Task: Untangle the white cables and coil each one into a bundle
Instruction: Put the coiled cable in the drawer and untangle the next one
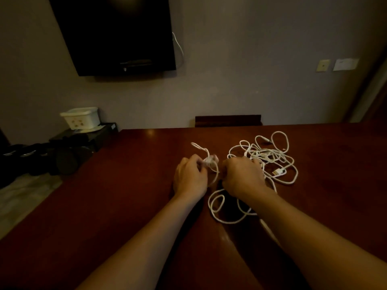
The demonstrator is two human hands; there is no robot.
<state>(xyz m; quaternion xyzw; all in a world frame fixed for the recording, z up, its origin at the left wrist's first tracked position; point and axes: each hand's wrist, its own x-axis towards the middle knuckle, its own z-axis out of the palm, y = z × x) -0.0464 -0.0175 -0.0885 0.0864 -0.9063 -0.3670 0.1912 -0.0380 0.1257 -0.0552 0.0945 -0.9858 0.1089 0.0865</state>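
Observation:
A heap of tangled white cables [270, 155] lies on the dark red-brown table [125, 206], right of centre, with a white plug [279, 172] at its near side. My left hand [190, 176] pinches a small knotted clump of white cable [210, 161], and a thin loop sticks out beyond it. My right hand [243, 176] grips a strand of the same cable close beside the left hand. Loose loops of cable [222, 208] trail on the table under my right wrist.
A dark screen [117, 34] hangs on the wall. Left of the table, a white lidded box [80, 118] sits on black equipment [62, 151]. A chair back [228, 120] shows behind the table's far edge. Wall plates [335, 64] are at right.

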